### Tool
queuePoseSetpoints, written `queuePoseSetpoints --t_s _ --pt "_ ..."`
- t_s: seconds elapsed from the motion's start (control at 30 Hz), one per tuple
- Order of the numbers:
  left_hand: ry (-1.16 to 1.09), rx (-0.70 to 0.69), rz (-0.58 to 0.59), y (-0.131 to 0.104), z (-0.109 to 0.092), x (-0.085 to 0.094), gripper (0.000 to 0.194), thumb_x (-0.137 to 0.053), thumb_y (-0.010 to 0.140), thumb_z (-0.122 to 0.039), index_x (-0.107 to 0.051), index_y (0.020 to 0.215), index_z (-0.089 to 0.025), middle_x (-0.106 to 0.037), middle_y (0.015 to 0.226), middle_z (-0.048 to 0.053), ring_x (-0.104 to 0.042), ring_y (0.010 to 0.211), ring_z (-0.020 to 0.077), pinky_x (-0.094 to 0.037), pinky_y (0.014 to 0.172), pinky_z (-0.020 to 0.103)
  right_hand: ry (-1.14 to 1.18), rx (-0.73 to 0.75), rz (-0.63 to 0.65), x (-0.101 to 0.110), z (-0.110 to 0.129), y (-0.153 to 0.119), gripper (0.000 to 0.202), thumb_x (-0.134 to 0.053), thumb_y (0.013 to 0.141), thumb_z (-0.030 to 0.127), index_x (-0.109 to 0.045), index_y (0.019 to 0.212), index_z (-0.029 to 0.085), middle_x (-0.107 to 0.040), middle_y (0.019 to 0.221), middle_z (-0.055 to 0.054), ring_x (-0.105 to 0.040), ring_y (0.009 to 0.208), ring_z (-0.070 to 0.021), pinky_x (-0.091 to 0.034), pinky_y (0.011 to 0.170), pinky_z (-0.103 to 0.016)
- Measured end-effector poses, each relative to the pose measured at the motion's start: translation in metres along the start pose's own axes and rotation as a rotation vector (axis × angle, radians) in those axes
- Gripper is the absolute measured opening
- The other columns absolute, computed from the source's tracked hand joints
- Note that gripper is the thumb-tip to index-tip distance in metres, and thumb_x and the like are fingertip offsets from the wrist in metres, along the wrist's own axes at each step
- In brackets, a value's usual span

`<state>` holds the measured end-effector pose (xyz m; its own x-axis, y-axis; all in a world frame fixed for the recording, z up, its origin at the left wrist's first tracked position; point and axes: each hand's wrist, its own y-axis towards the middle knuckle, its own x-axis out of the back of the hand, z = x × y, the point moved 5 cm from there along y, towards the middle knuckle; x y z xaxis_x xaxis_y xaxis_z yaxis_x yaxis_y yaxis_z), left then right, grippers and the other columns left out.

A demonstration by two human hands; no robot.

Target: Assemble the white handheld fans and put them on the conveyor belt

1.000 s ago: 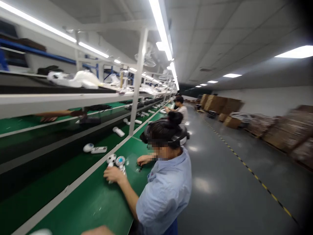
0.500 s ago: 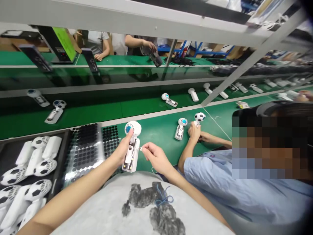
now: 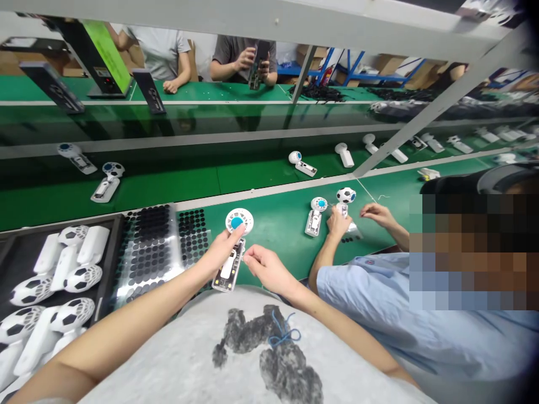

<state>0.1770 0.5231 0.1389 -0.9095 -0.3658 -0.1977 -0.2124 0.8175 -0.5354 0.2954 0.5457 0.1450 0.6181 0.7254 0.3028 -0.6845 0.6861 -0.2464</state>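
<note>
My left hand (image 3: pixel 222 248) is wrapped round a white handheld fan (image 3: pixel 229 275), its thumb near the blue disc at the centre of the round head. The handle lies uncovered, showing a white part and a dark circuit board inside. My right hand (image 3: pixel 269 270) is closed in a pinch at the right side of the handle, close to its upper edge. What sits between those fingertips is too small to make out. A second handheld fan (image 3: pixel 314 223) with an uncovered handle lies on the green bench to the right.
On the left, a black tray (image 3: pixel 113 241) holds several football-patterned fans beside sheets of black round stickers (image 3: pixel 147 258). More fans lie on the green conveyor (image 3: pixel 177 185) ahead. A co-worker's hand (image 3: pixel 339 223) grips a fan at right. A slanted metal post (image 3: pixel 421 123) crosses there.
The fan in my left hand has turned so its head and uncovered handle face me more. My right hand stays at its side. The co-worker's other hand has moved away from their fan.
</note>
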Motion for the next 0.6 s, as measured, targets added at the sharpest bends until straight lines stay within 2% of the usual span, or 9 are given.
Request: queuePoseSetpoints --t_s 0.2,0.3,0.33,0.4,0.47,0.53,0.6 --pt "0.093 -0.002 0.070 0.005 0.010 -0.003 0.055 -0.056 0.065 -0.062 -0.056 0.089 -0.013 -0.049 0.058 -0.002 -0.043 0.048 0.0098 -0.031 0.045 0.021 0.125 -0.044 0.038 -0.007 -0.011 0.004 0.017 -0.043 0.082 0.028 -0.045 0.068 0.018 -0.041 0.051 0.007 -0.036 0.047 -0.0077 -0.030 0.049 -0.021" --pt "0.234 -0.057 0.092 0.013 0.010 -0.002 0.052 -0.063 0.063 -0.054 -0.057 0.094 -0.014 -0.060 0.075 0.003 -0.052 0.063 0.0142 -0.039 0.057 0.024 0.118 -0.059 -0.006 -0.006 -0.019 0.009 0.019 -0.047 0.079 0.031 -0.050 0.066 0.017 -0.040 0.052 0.007 -0.033 0.048 -0.0077 -0.028 0.048 -0.021" --pt "0.298 -0.087 0.066 0.019 0.008 0.003 0.051 -0.066 0.061 -0.052 -0.058 0.094 -0.014 -0.062 0.081 0.005 -0.054 0.069 0.0161 -0.041 0.062 0.025 0.112 -0.073 -0.042 -0.002 -0.023 0.011 0.019 -0.049 0.078 0.031 -0.052 0.066 0.017 -0.041 0.052 0.006 -0.033 0.049 -0.0078 -0.027 0.048 -0.021" --pt "0.386 -0.134 -0.068 0.037 0.002 0.020 0.052 -0.067 0.060 -0.050 -0.058 0.095 -0.013 -0.063 0.087 0.008 -0.056 0.076 0.0192 -0.042 0.068 0.028 0.112 -0.118 -0.134 0.009 -0.036 0.012 0.018 -0.052 0.075 0.031 -0.056 0.065 0.017 -0.043 0.052 0.005 -0.035 0.049 -0.0082 -0.028 0.048 -0.022" --pt "0.425 -0.141 -0.174 0.063 -0.002 0.035 0.055 -0.061 0.064 -0.054 -0.056 0.099 -0.012 -0.064 0.087 0.010 -0.057 0.075 0.0202 -0.042 0.067 0.029 0.111 -0.162 -0.236 0.023 -0.051 0.007 0.020 -0.051 0.075 0.033 -0.059 0.067 0.016 -0.043 0.051 0.005 -0.036 0.048 -0.0088 -0.029 0.047 -0.022" --pt "0.462 -0.137 -0.159 0.089 -0.003 0.036 0.059 -0.054 0.068 -0.057 -0.054 0.104 -0.011 -0.064 0.086 0.011 -0.058 0.071 0.0201 -0.043 0.064 0.029 0.116 -0.186 -0.303 0.034 -0.064 -0.004 0.026 -0.048 0.077 0.039 -0.059 0.068 0.017 -0.043 0.050 0.004 -0.037 0.046 -0.0093 -0.029 0.045 -0.023" --pt "0.517 -0.143 -0.079 0.110 0.000 0.020 0.058 -0.051 0.071 -0.057 -0.054 0.105 -0.011 -0.064 0.085 0.011 -0.059 0.071 0.0201 -0.044 0.063 0.029 0.143 -0.223 -0.352 0.044 -0.077 -0.016 0.030 -0.048 0.076 0.045 -0.060 0.068 0.018 -0.044 0.047 0.004 -0.039 0.043 -0.0103 -0.029 0.041 -0.023"
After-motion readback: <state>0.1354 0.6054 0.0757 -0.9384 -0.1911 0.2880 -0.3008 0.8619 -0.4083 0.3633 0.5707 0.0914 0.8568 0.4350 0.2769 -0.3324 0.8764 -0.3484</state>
